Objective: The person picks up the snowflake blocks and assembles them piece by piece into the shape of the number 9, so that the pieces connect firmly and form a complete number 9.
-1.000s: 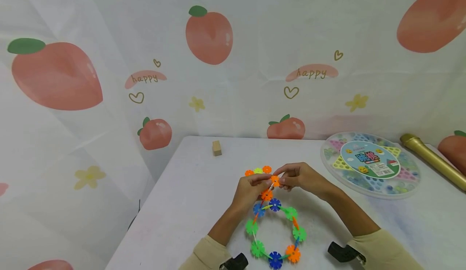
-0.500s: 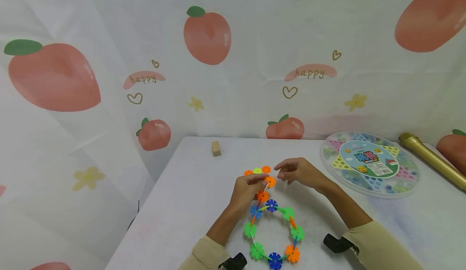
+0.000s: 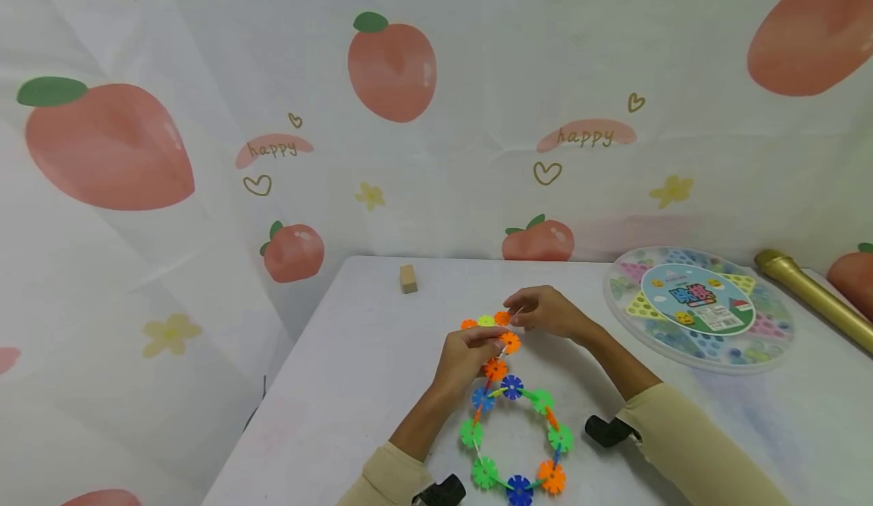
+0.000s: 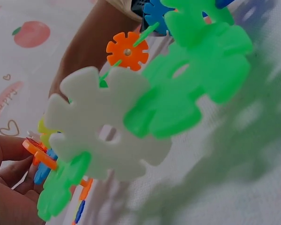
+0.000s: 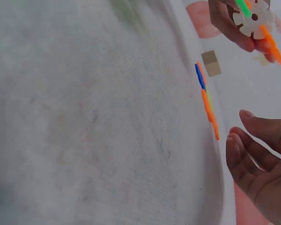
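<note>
My left hand (image 3: 467,356) pinches the end of a chain of plastic snowflake discs, near an orange disc (image 3: 510,342). The chain runs down into a ring of green, blue and orange discs, such as a green disc (image 3: 485,473). In the left wrist view a white disc (image 4: 103,122) and a large green disc (image 4: 192,75) partly cover the view of the hand. My right hand (image 3: 549,313) reaches past to loose discs on the table, its fingertips by an orange loose disc (image 3: 502,317). The right wrist view shows that hand's thumb and fingers apart, nothing between them.
A small wooden block (image 3: 408,279) stands on the white table (image 3: 327,385) at the back left. At the back right lie a round clear case (image 3: 634,328) of colourful pieces and a gold microphone-like stick (image 3: 815,286). A peach-printed cloth (image 3: 450,150) hangs behind.
My right hand has let go of the orange disc at the chain's end, drawn back, then moved forward and left to the loose discs. The left hand keeps its pinch on the chain.
</note>
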A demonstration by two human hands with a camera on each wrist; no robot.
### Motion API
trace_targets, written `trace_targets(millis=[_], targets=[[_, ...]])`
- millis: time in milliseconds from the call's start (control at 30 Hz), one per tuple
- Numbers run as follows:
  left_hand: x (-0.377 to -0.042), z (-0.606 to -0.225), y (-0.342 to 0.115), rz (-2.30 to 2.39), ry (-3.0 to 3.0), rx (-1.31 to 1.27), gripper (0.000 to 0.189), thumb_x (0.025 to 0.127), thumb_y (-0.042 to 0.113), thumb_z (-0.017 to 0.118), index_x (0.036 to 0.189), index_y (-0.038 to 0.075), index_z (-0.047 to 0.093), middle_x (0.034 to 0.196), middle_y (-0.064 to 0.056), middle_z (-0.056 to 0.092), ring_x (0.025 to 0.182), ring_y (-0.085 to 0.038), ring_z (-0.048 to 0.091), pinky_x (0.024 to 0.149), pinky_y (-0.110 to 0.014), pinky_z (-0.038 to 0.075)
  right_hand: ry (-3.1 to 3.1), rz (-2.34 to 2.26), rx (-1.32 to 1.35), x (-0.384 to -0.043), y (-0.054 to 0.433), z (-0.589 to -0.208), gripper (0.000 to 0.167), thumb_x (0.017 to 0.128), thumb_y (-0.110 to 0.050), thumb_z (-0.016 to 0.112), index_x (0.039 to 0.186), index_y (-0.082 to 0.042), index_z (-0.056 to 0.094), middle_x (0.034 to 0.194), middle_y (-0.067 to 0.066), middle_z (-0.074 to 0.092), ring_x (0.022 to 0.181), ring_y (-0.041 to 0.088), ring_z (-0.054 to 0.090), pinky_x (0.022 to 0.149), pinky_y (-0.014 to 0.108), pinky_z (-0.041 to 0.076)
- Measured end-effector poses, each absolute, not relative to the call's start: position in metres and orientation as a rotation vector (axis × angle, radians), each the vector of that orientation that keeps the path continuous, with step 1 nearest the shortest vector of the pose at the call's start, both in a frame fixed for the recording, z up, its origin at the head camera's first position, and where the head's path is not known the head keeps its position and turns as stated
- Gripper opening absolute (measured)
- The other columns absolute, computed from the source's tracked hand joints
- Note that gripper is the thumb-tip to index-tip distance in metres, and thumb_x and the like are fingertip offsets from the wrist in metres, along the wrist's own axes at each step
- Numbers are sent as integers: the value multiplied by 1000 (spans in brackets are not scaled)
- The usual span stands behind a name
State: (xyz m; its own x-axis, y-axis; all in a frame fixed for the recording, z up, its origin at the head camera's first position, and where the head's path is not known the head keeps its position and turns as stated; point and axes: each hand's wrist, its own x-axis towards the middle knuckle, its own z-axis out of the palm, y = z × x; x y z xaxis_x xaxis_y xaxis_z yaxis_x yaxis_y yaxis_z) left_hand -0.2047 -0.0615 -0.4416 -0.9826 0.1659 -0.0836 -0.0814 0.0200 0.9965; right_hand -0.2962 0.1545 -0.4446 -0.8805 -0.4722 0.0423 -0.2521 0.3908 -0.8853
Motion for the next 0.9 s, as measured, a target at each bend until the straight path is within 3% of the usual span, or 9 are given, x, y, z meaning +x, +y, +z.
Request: trace_targets(millis=[367, 900], targets=[[-203, -438, -62, 2108, 2083, 91, 25, 99, 9, 73, 123, 3, 78, 99, -5, 76, 73, -8, 65, 61, -15, 55, 2541, -1346, -641, -314, 144, -449, 32, 95, -8, 76, 125, 4, 73, 115, 17, 74, 94, 24, 73, 80, 33, 63], [-204, -439, -62, 2088, 2081, 106, 24, 100, 10, 72, 122, 4, 79, 100, -4, 76, 80, -10, 67, 64, -17, 57, 2627, -1199, -681, -321, 135, -447, 26, 90, -5, 79, 115, 2, 79, 96, 10, 71, 85, 21, 59, 74, 31, 53]])
